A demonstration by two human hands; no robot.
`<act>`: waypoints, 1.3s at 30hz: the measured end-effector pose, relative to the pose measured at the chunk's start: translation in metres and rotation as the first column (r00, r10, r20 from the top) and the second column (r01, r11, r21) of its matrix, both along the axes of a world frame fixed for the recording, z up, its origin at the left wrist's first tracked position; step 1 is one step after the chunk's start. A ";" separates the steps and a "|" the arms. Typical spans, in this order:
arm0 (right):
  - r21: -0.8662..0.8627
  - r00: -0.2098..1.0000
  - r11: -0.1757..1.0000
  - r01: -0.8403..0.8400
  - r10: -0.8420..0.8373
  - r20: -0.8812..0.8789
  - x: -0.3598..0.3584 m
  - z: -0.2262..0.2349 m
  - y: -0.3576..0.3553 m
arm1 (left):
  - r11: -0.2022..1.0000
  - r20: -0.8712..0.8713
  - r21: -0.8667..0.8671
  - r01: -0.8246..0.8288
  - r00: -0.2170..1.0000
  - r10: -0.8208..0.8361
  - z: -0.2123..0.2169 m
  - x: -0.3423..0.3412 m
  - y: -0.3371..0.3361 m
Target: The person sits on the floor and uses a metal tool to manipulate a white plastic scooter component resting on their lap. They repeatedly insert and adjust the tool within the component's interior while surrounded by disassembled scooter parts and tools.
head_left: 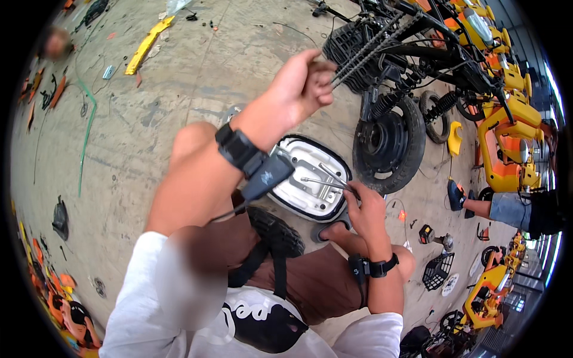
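The left arm is raised high and stretched forward, bent at the elbow, the forearm bare below a white sleeve. A black band is worn at its wrist. The left hand is closed into a loose fist, its fingers curled in and pinched at the tips, knuckles turned to the right. The right arm is held low and close to the body, the forearm upright, a black band worn at the wrist. The right hand is lowered palm down, the fingers bent and gathered in a pinch at the front, the thumb tucked below. The two hands are kept well apart.
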State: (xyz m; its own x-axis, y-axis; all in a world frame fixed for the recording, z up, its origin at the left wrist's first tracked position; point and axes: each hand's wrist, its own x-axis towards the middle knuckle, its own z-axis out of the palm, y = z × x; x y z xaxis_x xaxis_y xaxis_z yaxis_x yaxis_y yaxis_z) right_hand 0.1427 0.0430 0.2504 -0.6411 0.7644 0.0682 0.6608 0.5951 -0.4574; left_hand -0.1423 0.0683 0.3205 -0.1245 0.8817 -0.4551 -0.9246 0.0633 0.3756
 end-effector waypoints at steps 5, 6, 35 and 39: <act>-0.078 1.000 0.997 0.022 -0.022 0.001 0.001 0.002 0.003 | 0.990 -0.037 0.048 0.134 0.991 -0.132 -0.012 0.021 -0.006; -0.097 1.000 0.995 0.021 -0.022 -0.009 0.000 0.003 0.003 | 0.990 -0.070 0.043 0.136 0.989 -0.133 -0.009 0.020 -0.008; -0.190 0.977 0.982 0.003 0.037 0.208 -0.031 0.005 0.012 | 0.993 -0.211 0.044 0.108 0.973 -0.097 -0.002 0.002 -0.033; -0.210 0.976 0.977 -0.021 0.066 0.208 -0.033 0.004 0.009 | 0.991 -0.234 0.049 0.128 0.966 -0.113 -0.003 0.004 -0.032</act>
